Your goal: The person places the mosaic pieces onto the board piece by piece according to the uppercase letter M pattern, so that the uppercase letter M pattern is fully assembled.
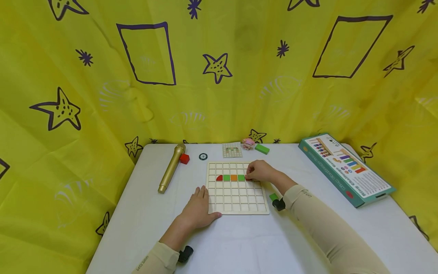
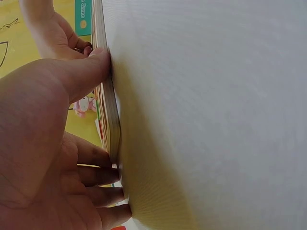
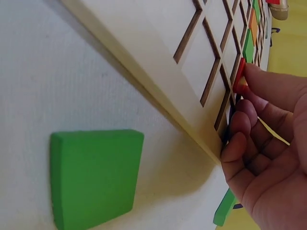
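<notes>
A wooden grid board (image 1: 237, 208) lies on the table. Across one row run a red rounded tile (image 1: 219, 178), a green tile (image 1: 226, 177), an orange tile (image 1: 234, 177) and another green tile (image 1: 241, 177). At the right end of this row, my right hand (image 1: 261, 171) pinches a red tile (image 3: 239, 76) between thumb and fingers, against the board. My left hand (image 1: 197, 209) rests at the board's lower left corner with its fingers extended; its thumb (image 2: 91, 67) touches the board's edge.
A loose green tile (image 1: 273, 196) lies right of the board. Behind are a pattern card (image 1: 232, 150), a pink figurine (image 1: 248, 143), a green block (image 1: 262, 148) and a round token (image 1: 203, 156). Left stand a gold microphone (image 1: 169, 171) and red cube (image 1: 184, 158); a game box (image 1: 345, 167) lies right.
</notes>
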The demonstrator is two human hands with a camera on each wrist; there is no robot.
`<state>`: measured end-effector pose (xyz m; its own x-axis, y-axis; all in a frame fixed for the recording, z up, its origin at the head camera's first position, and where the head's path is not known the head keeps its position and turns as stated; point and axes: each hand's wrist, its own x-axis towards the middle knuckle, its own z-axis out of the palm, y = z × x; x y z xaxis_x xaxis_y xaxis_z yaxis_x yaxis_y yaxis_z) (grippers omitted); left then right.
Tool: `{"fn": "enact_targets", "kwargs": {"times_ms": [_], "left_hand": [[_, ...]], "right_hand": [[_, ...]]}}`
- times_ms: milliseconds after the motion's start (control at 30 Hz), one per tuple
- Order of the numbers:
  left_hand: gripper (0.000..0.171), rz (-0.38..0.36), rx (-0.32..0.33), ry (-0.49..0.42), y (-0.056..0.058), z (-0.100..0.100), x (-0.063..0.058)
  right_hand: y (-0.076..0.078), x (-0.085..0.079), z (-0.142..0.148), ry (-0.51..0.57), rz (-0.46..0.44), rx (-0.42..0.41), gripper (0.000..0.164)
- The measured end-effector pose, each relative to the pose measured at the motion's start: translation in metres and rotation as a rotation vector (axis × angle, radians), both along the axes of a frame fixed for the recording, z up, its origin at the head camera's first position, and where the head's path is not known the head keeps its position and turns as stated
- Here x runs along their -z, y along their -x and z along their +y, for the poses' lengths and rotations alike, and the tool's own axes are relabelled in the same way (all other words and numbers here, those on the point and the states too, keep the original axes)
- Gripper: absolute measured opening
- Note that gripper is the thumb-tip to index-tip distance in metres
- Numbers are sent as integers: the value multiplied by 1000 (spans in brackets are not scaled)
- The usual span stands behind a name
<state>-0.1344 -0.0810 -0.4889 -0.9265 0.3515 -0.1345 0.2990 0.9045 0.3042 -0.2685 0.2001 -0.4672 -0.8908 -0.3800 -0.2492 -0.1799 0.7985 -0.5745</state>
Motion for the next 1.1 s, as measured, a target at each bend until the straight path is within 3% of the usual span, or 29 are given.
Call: {"fn": "enact_targets", "kwargs": {"times_ms": [267,667,1100], "left_hand": [[101,-1,1,-6,1,1,1],[102,-9,-2,-16,3,2,3],[102,-9,-8,-20,2,-2,2]], "right_hand": [[-2,2,2,18,-4,37,18],[-2,0,27,82,-58,-13,6],[-20,-12,44,79,-38,-37,5]]}}
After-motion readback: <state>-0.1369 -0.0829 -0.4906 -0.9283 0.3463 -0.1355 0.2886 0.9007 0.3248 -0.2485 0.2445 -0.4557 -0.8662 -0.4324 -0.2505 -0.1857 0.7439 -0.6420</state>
